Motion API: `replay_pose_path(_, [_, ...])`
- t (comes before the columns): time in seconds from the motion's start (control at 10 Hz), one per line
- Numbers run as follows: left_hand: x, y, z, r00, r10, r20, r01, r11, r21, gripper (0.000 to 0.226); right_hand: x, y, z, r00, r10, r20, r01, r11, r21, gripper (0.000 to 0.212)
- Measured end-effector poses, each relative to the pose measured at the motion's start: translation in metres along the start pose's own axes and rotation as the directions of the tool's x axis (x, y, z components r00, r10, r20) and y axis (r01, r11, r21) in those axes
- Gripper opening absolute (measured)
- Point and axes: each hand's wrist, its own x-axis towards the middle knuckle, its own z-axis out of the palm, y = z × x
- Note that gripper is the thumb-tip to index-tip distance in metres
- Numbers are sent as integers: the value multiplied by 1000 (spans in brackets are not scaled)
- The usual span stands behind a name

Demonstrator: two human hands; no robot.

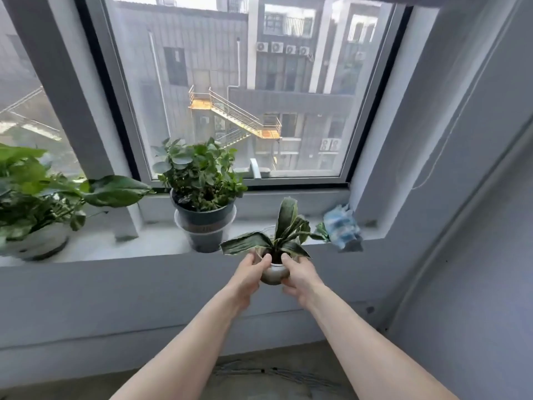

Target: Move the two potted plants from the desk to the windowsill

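Both hands, left (250,272) and right (300,274), clamped round small plant pot (274,274), steadying it just below the windowsill (144,243) for placement.

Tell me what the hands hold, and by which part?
Both hands, left hand and right hand, hold the small potted plant by the sides of its round pot, thumbs at the rim.

A large leafy plant (31,194) sits far left; crumpled blue-white plastic (341,226) lies right; beyond the glass, a yellow staircase (233,115).
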Motion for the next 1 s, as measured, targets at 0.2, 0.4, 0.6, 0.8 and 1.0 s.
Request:
replay_pose_path(0.2, [75,43,21,999,-14,48,11,998,57,27,62,-47,-17,1000,-11,-24,12,998,57,45])
replay_pose_path(0.4, [125,59,35,998,-60,24,59,997,49,35,110,-66,-27,999,17,-36,-16,999,46,51])
replay_pose_path(0.6, [145,63,40,994,-105,-29,105,994,4,33,138,-70,-29,998,59,3,-59,998,24,53])
replay_pose_path(0.8, [153,64,41,990,-127,-62,127,992,5,37,146,-75,-29,997,71,36,-70,998,-2,57])
replay_pose_path(1.0, [147,67,45,988,-122,-97,125,992,34,46,140,-78,-31,997,77,25,-76,996,-52,68])
